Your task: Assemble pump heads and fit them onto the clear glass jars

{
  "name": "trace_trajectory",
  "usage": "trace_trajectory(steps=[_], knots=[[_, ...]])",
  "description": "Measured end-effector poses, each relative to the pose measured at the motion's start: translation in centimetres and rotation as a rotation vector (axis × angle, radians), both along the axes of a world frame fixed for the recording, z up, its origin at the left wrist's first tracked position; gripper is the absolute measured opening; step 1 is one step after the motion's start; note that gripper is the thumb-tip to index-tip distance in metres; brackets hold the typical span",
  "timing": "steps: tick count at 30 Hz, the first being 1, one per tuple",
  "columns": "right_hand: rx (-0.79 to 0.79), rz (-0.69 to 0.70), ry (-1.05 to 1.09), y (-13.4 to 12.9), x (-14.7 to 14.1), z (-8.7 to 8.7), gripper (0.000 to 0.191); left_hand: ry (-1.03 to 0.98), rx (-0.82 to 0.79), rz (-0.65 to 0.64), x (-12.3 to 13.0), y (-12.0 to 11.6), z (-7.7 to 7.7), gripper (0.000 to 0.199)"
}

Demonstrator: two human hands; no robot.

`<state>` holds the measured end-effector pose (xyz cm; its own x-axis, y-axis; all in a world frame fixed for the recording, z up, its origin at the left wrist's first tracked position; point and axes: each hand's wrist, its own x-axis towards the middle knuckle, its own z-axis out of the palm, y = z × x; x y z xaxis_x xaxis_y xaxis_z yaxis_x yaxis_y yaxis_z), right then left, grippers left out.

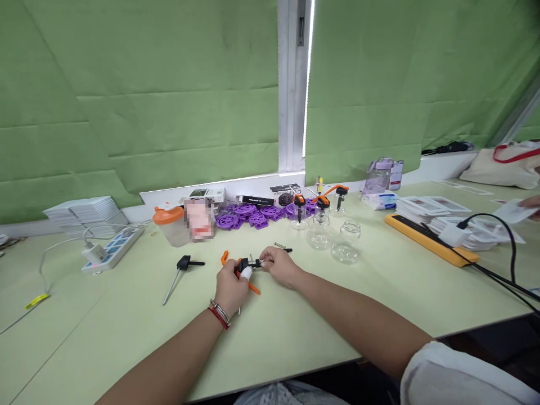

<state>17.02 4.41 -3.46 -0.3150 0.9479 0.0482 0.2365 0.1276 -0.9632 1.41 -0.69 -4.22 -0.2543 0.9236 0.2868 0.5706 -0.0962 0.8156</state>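
Near the middle of the table, my left hand is closed on a black part with orange pieces around it. The fingers of my right hand pinch the thin right end of the same part. An orange strip sticks out below my left hand, and another orange piece shows above it. Just behind my right hand lie a small spring and a black piece. Left of my hands rests a black knob with a metal rod.
Glass jars and purple parts stand behind my hands. An orange-lidded cup and a power strip are left. Right are a yellow-and-black power strip, stacked cards and another person's hand.
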Motion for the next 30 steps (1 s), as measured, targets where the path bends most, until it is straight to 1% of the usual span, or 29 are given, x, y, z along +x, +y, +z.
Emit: trace_trajectory(steps=[5, 8, 12, 16, 24, 27, 30], knots=[[0.023, 0.013, -0.021, 0.0, 0.03, -0.01, 0.015, -0.007, -0.031, 0.014, 0.08, -0.08, 0.29, 0.015], [0.03, 0.005, -0.03, 0.13, 0.06, -0.23, 0.011, -0.016, -0.027, 0.014, 0.06, 0.05, 0.25, 0.015], [0.044, 0.014, -0.016, 0.43, 0.18, -0.64, 0.016, -0.032, -0.02, 0.009, 0.12, 0.14, 0.28, 0.016], [0.029, 0.004, -0.038, 0.73, 0.31, -0.9, 0.01, -0.014, -0.022, -0.003, 0.18, 0.04, 0.41, 0.017], [0.007, 0.008, -0.03, 0.68, 0.57, -0.6, 0.012, -0.04, -0.037, -0.006, -0.2, 0.39, -0.16, 0.019], [0.018, 0.024, -0.05, 0.53, 0.68, -0.36, 0.013, -0.124, -0.067, -0.031, -0.34, 0.57, -0.1, 0.025], [0.025, 0.031, -0.028, 0.46, 0.86, -0.32, 0.013, -0.229, -0.123, -0.077, -0.45, 0.5, 0.34, 0.041]])
